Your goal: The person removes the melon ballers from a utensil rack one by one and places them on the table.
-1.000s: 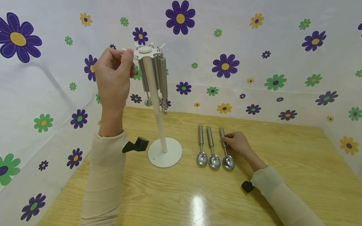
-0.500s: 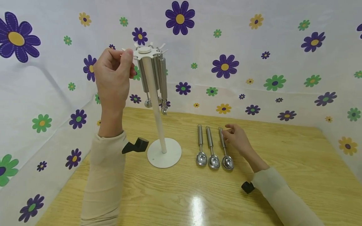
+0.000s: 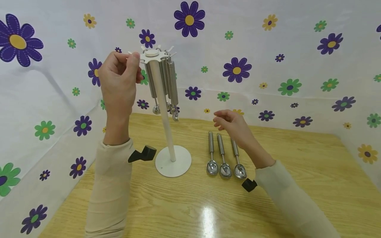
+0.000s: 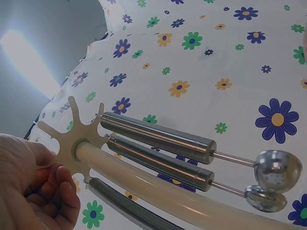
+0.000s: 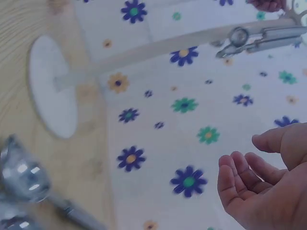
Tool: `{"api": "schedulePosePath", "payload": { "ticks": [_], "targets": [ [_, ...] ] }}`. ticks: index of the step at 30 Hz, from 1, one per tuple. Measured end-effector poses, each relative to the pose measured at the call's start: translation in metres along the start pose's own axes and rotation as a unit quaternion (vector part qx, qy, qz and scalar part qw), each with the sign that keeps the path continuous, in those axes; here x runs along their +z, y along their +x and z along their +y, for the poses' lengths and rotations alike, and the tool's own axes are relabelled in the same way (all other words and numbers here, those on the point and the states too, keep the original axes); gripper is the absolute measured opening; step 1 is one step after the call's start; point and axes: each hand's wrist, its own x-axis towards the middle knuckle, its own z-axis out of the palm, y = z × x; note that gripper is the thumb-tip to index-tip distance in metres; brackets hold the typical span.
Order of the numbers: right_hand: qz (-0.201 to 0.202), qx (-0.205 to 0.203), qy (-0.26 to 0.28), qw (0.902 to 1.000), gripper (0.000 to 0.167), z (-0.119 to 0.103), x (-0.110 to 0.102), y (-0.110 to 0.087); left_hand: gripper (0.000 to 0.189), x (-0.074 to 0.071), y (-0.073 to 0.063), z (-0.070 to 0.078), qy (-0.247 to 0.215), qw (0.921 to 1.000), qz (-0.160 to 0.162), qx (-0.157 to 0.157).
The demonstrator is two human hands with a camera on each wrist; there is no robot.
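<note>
My left hand point(image 3: 119, 82) pinches one hook arm of the white utensil stand point(image 3: 152, 53) at its top. Steel-handled scoops point(image 4: 158, 136) hang from other hooks around the pole, their bowls pointing down. On the table to the right lie three metal ice cream scoops point(image 3: 225, 170) side by side, handles toward the wall. My right hand point(image 3: 233, 127) is in the air over the handle ends, fingers loosely bent with nothing between them. It hides the upper handle of the rightmost scoop point(image 3: 239, 171) in the head view.
A round white base point(image 3: 173, 165) supports the stand on the wooden table point(image 3: 166, 208). Behind it hangs a white cloth point(image 3: 297, 59) printed with flowers. Black camera mounts point(image 3: 249, 185) sit at both wrists.
My right hand has let go of the rightmost scoop's handle and moved up and left toward the stand. The hanging scoops swing slightly to the right. My left hand keeps its grip.
</note>
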Motion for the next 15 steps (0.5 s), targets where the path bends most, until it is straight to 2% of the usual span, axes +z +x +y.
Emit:
{"api": "schedulePosePath", "payload": {
  "ticks": [7,11,15],
  "targets": [
    [-0.035,-0.048,0.059,0.9965,0.034,-0.050,0.010,0.009,0.011,-0.001,-0.001,0.000,-0.002,1.0000,0.001,-0.004],
    [-0.058,-0.089,0.095,0.9898,0.030,-0.071,0.020,0.012,0.011,-0.001,-0.001,0.000,-0.002,1.0000,0.003,-0.003],
    [-0.062,-0.133,0.127,0.9810,0.028,-0.088,0.030,0.017,0.010,0.000,-0.001,0.001,-0.004,1.0000,-0.001,-0.004]
  ]
}}
